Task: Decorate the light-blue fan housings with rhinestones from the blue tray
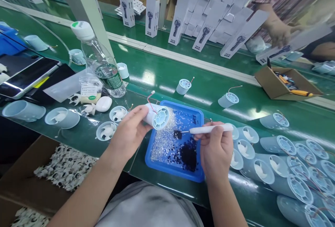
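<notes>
My left hand [131,125] is closed around a light blue fan housing [157,117], a short plastic cylinder whose spoked end faces right and from which red wires rise. Between the fingers of my right hand [216,146] lies a white pen-shaped tool [209,129] with a thin metal tip pointing left. A small black square [177,134] shows at that tip; whether they touch, I cannot tell. Below both hands is a blue tray [174,174] of tiny clear ring-like pieces [162,146] and a heap of small black pieces [188,155].
Several more housings [298,188] crowd the right side. On the left stand a plastic bottle [104,63], a white computer mouse [104,104] and housings with fan blades [62,117]. Printed boxes [179,17] line the far side, where a person's hand [281,35] works. A cardboard box [285,80] holds tools.
</notes>
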`<state>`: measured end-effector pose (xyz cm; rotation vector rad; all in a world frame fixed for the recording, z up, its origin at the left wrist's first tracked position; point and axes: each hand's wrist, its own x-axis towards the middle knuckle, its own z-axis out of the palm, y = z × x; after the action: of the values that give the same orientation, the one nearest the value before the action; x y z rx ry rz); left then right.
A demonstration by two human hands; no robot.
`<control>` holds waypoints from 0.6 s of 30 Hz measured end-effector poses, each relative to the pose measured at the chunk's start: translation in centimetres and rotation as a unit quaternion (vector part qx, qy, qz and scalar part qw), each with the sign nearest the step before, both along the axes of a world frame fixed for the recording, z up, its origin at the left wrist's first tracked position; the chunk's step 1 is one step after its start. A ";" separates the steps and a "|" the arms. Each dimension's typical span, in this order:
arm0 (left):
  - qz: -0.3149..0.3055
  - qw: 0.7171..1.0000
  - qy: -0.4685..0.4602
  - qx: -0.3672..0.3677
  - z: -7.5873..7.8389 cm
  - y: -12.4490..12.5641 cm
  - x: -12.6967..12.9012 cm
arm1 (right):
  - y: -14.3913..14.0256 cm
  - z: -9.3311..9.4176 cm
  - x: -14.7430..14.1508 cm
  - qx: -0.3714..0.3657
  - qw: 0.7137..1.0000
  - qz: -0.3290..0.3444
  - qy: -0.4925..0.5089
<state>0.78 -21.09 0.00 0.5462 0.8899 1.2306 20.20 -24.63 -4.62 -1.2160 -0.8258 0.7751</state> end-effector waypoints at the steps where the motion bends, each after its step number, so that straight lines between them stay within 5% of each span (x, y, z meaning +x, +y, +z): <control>1: -0.011 1.000 0.000 -0.001 -0.1 -0.2 0.3 | -0.2 0.4 -0.1 0.006 1.000 -0.001 0.017; 6: -0.040 0.999 0.014 -0.014 -0.4 -1.0 1.3 | -0.7 1.2 -0.1 0.027 1.000 -0.008 0.009; 13: -0.011 1.000 0.001 -0.012 -0.6 -0.9 0.8 | -0.7 -0.6 1.4 0.012 0.985 -0.008 -0.171; 18: 0.023 0.999 0.000 -0.025 -0.9 -0.6 0.1 | -0.6 -1.3 1.6 0.009 0.978 0.021 -0.210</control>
<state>0.91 -21.74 -0.88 0.4876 0.9369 1.2468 21.77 -25.22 -5.92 -1.3710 -1.2026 0.5472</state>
